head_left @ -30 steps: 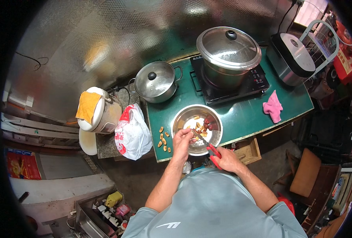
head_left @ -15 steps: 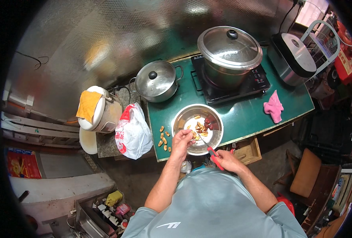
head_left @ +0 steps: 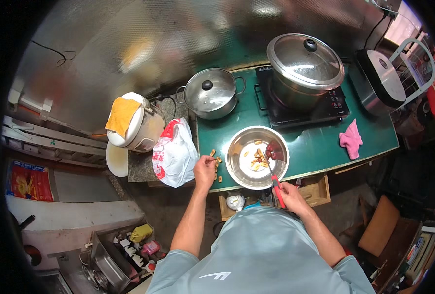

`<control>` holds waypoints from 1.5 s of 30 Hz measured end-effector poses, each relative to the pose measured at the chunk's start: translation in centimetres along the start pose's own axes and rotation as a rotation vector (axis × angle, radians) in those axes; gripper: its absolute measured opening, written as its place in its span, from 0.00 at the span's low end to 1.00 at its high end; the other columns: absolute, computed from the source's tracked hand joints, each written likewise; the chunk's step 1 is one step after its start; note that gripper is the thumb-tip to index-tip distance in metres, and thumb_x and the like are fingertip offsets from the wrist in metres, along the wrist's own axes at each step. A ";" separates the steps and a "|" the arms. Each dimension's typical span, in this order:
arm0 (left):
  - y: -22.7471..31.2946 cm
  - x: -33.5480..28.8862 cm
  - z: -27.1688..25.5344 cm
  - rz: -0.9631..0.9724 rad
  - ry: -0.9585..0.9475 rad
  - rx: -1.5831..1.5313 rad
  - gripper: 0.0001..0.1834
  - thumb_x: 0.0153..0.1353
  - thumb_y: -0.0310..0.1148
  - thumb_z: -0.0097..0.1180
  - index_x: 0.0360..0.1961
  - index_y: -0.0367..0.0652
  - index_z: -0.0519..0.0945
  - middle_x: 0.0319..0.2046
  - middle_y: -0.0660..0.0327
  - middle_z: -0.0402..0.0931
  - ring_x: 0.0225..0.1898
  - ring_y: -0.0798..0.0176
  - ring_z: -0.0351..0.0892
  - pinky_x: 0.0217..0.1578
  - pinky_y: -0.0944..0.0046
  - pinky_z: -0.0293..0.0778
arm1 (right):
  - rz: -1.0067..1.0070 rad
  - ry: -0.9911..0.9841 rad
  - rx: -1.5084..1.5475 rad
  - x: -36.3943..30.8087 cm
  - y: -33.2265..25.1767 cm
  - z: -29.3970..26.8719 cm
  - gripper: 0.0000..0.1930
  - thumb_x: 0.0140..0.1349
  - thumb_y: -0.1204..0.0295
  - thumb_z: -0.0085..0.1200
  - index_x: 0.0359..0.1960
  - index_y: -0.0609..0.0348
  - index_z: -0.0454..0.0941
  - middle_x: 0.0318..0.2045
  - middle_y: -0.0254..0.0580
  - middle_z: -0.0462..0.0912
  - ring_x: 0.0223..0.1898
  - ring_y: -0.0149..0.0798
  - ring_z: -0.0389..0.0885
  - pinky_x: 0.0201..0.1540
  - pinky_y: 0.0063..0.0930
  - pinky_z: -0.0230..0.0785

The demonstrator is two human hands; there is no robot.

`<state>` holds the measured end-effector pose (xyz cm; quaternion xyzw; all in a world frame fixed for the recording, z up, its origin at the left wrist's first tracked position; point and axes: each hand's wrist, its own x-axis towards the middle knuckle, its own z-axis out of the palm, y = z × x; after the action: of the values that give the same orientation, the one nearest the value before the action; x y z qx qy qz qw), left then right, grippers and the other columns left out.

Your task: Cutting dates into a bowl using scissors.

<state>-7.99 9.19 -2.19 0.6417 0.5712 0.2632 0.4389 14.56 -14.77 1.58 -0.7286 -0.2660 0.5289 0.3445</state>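
My left hand [head_left: 205, 170] is over the green table to the left of a steel bowl [head_left: 231, 171], fingertips pinched together among several halved dried date pieces [head_left: 220, 179]. Whatever the fingertips hold, if anything, is too small to make out. In my right hand [head_left: 292, 197] are red-handled scissors [head_left: 277, 187], gripped at the bowl's near right side, with the blades pointing down into it. Inside the bowl lie cut date pieces [head_left: 259, 161] and, at the right, several dark red whole dates [head_left: 275, 150].
Behind the bowl stand a lidded pot [head_left: 210, 95] and a large lidded pot [head_left: 303, 73] on a black cooktop [head_left: 295, 117]. A white and red plastic bag [head_left: 177, 157] sits left. A pink cloth [head_left: 350, 140] and a rice cooker [head_left: 377, 81] are right; an open drawer [head_left: 320, 191] juts out below.
My left hand has moved from over the bowl leftward to the date pieces on the table. The scissors stay in my right hand at the bowl. The whole view has shifted slightly.
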 end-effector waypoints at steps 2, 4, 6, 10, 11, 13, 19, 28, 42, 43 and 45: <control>-0.7 0.4 0.3 0.177 0.002 0.252 0.05 0.55 0.26 0.61 0.32 0.37 0.80 0.30 0.55 0.81 0.30 0.59 0.82 0.33 0.63 0.76 | 0.005 -0.007 0.005 0.1 0.0 0.0 0.19 0.61 0.55 0.57 0.34 0.63 0.76 0.25 0.36 0.77 0.27 0.29 0.74 0.33 0.28 0.67; -1.5 0.6 0.6 0.226 0.006 0.274 0.05 0.52 0.25 0.61 0.31 0.38 0.80 0.28 0.53 0.79 0.30 0.52 0.80 0.35 0.57 0.75 | -0.024 -0.005 0.047 0.1 -0.1 -0.1 0.19 0.61 0.56 0.57 0.34 0.63 0.76 0.24 0.35 0.77 0.27 0.28 0.73 0.32 0.27 0.67; -2.3 1.0 0.7 0.375 0.000 0.400 0.06 0.53 0.23 0.58 0.34 0.37 0.81 0.28 0.54 0.78 0.30 0.54 0.79 0.36 0.57 0.74 | -0.033 0.010 0.090 0.2 0.4 -0.1 0.18 0.62 0.56 0.57 0.34 0.63 0.76 0.24 0.34 0.77 0.27 0.27 0.73 0.32 0.26 0.66; 0.7 0.6 1.9 0.554 0.190 0.375 0.07 0.54 0.23 0.56 0.35 0.38 0.80 0.31 0.53 0.78 0.35 0.49 0.77 0.39 0.54 0.72 | -0.075 0.080 0.168 0.2 1.4 -0.7 0.17 0.63 0.59 0.56 0.34 0.64 0.75 0.24 0.33 0.76 0.26 0.25 0.72 0.30 0.24 0.66; 2.5 0.2 2.4 0.592 0.180 0.345 0.07 0.54 0.23 0.56 0.35 0.38 0.80 0.32 0.53 0.78 0.36 0.48 0.77 0.39 0.54 0.72 | -0.070 0.089 0.170 0.0 1.2 -0.9 0.17 0.63 0.59 0.56 0.34 0.64 0.75 0.24 0.33 0.76 0.26 0.25 0.72 0.30 0.24 0.66; 5.3 -0.4 4.4 0.710 0.139 0.252 0.06 0.53 0.23 0.55 0.34 0.38 0.79 0.31 0.52 0.77 0.36 0.48 0.76 0.38 0.53 0.71 | -0.048 0.089 0.218 -0.6 0.5 -1.2 0.17 0.63 0.59 0.56 0.34 0.64 0.75 0.24 0.32 0.76 0.25 0.24 0.71 0.29 0.24 0.65; 6.7 -1.8 13.0 0.846 -0.222 0.284 0.10 0.49 0.25 0.61 0.35 0.46 0.81 0.34 0.57 0.75 0.40 0.51 0.75 0.40 0.51 0.69 | -0.077 0.088 0.208 -1.3 -0.6 -1.4 0.14 0.64 0.61 0.56 0.36 0.62 0.75 0.23 0.29 0.74 0.24 0.23 0.68 0.27 0.22 0.63; 6.0 -0.7 13.4 0.734 -0.191 0.199 0.08 0.55 0.24 0.58 0.38 0.41 0.80 0.35 0.56 0.78 0.38 0.51 0.78 0.40 0.53 0.74 | -0.070 0.094 0.202 -2.3 -1.0 -1.8 0.13 0.65 0.62 0.55 0.35 0.61 0.74 0.24 0.29 0.74 0.26 0.23 0.70 0.30 0.22 0.65; 5.8 -4.2 8.7 -0.325 -0.433 -0.913 0.09 0.69 0.33 0.51 0.46 0.42 0.75 0.39 0.62 0.80 0.39 0.70 0.78 0.38 0.70 0.74 | -0.101 0.057 -0.449 -2.6 -4.7 0.1 0.27 0.61 0.51 0.50 0.48 0.67 0.71 0.45 0.58 0.78 0.48 0.57 0.77 0.51 0.47 0.63; 5.9 -4.4 8.7 -0.325 -0.433 -0.914 0.09 0.69 0.33 0.51 0.46 0.42 0.75 0.39 0.62 0.80 0.39 0.70 0.78 0.38 0.70 0.74 | -0.101 0.058 -0.450 -2.5 -4.6 0.2 0.27 0.61 0.51 0.50 0.48 0.67 0.71 0.45 0.58 0.78 0.48 0.57 0.77 0.51 0.47 0.63; 6.1 -4.6 8.7 -0.315 -0.428 -0.920 0.10 0.69 0.34 0.51 0.46 0.41 0.75 0.39 0.62 0.80 0.39 0.70 0.78 0.39 0.69 0.74 | -0.121 0.070 -0.482 -2.3 -4.3 0.4 0.28 0.62 0.52 0.50 0.48 0.68 0.70 0.45 0.58 0.77 0.47 0.58 0.77 0.51 0.48 0.62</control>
<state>1.41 2.64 -0.36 0.3285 0.3838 0.2805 0.8162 13.41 -13.80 6.24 -0.7903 -0.4155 0.4031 0.2008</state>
